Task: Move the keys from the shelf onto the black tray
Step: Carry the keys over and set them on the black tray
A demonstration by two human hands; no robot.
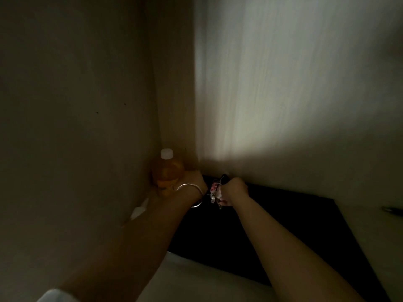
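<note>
The scene is dim. My right hand point(234, 190) is closed around a bunch of keys point(216, 192) with a pink and white charm, held just above the far left end of the black tray point(283, 225). The keys dangle on the hand's left side. My left hand point(193, 178), with a silver bangle on its wrist, reaches toward the corner and rests against an orange bottle point(168, 171); its fingers are mostly hidden behind the wrist.
The orange bottle with a white cap stands in the corner where two pale walls meet. A white scrap point(139, 209) lies by the left wall. A dark object point(392, 209) shows at the right edge. A pale surface point(196, 280) lies in front of the tray.
</note>
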